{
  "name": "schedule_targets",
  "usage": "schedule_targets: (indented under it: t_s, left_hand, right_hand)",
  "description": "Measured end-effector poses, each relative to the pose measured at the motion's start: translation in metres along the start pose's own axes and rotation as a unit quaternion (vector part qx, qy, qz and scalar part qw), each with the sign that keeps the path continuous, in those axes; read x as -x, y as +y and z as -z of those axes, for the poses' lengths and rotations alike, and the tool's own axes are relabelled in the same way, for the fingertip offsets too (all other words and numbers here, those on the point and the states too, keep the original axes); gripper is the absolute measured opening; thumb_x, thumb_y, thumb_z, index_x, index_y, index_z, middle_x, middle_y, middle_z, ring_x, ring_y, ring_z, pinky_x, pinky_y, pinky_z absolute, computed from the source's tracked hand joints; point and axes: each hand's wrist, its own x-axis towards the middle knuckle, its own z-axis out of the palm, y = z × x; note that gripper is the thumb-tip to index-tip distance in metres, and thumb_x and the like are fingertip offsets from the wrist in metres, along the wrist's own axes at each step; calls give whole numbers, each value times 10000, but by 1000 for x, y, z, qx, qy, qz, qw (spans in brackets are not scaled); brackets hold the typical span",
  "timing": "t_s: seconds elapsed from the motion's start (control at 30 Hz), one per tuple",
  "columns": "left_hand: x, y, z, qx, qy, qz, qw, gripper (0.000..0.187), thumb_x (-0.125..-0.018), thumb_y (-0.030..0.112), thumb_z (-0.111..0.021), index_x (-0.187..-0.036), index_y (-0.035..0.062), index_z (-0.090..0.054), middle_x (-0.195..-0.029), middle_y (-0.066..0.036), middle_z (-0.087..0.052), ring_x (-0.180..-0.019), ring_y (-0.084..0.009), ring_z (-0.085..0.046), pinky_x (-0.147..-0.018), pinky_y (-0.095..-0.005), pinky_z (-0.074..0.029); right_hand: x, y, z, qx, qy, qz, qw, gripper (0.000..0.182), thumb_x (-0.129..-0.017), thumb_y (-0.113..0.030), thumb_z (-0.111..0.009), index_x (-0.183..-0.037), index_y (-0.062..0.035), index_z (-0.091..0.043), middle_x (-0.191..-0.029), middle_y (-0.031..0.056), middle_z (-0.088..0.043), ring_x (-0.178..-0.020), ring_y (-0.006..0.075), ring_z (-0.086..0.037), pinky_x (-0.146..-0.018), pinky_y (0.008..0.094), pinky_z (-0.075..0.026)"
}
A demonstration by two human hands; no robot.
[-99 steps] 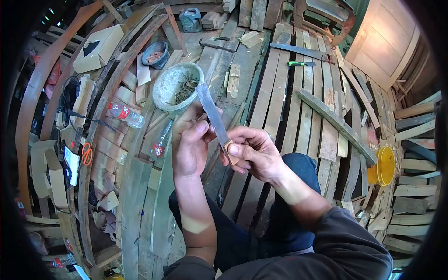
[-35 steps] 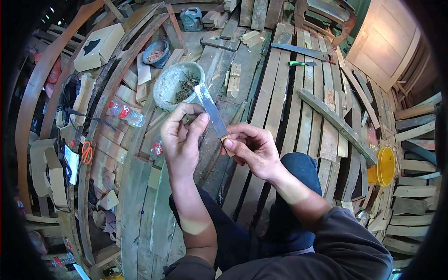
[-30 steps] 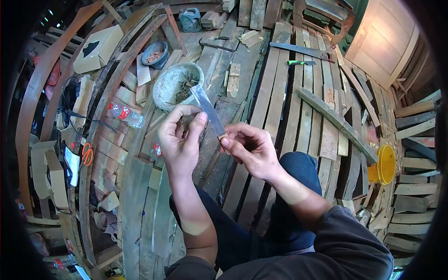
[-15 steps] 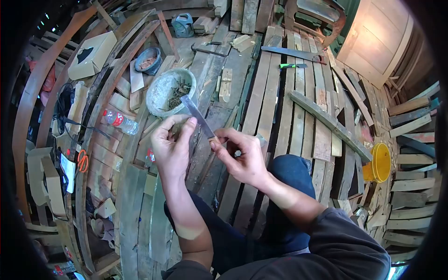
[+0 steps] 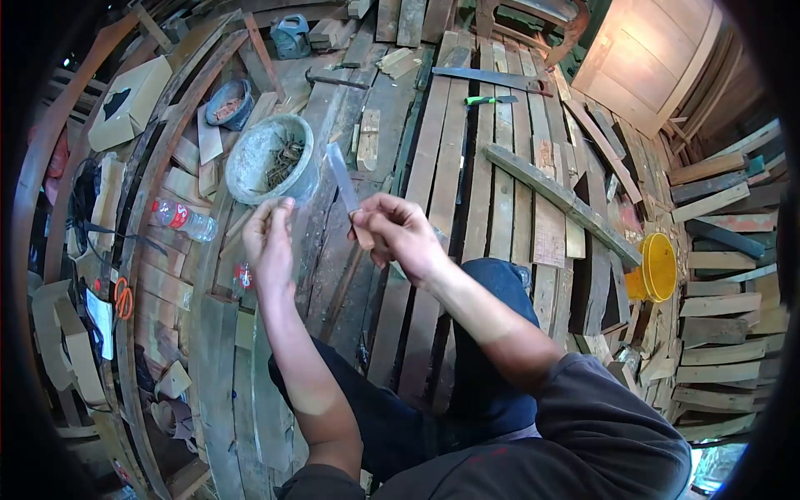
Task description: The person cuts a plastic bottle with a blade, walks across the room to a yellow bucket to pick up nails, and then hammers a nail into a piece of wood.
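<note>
My right hand (image 5: 400, 233) grips a knife (image 5: 342, 177) by its light brown wooden handle. The bare metal blade points up and away, towards the bucket. Apart from the blade, to its left, is my left hand (image 5: 271, 242), its thumb and fingertips pinched together; whether anything small is between them cannot be made out. Just beyond that hand stands a grey bucket (image 5: 237, 177) with dark, thin pieces inside.
A claw hammer (image 5: 336, 79), a handsaw (image 5: 487, 79) and a green-handled knife (image 5: 490, 100) lie on the planks ahead. On the left are a plastic bottle (image 5: 185, 220) and orange scissors (image 5: 123, 298). A yellow bucket (image 5: 658, 268) sits at the right.
My left hand has come away from the blade and moved left. The knife now points more upright in my right hand, with more of its handle showing. The whole view has shifted slightly.
</note>
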Motion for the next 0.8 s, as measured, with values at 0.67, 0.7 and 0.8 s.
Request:
schedule_targets:
  t_s: [0.67,0.7,0.8]
  left_hand:
    - [4,-38,-14,-18,-269,14,963,413,-795,208,-814,-1110,62,-590,-1003,-43,-625,-885,-99,-575,-817,-254,-468]
    - [3,-39,-15,-44,-273,11,961,397,-793,215,-816,-1093,66,-604,-981,-30,-631,-878,-97,-574,-800,-253,-466]
    - [1,-49,-18,-32,-299,-9,954,251,-809,210,-802,-948,59,-657,-897,-1,-649,-825,-70,-578,-740,-245,-462]
  right_hand:
    - [-20,19,15,32,83,26,996,72,-915,-83,-657,-957,-27,-643,-669,-15,-584,-443,36,-424,-411,221,-353]
    - [-22,20,16,28,87,28,995,65,-917,-73,-652,-958,-23,-650,-658,-28,-567,-451,31,-418,-416,216,-339]
    - [-22,20,12,42,94,22,994,87,-922,-86,-653,-979,-21,-662,-631,-51,-521,-489,27,-403,-453,201,-309]
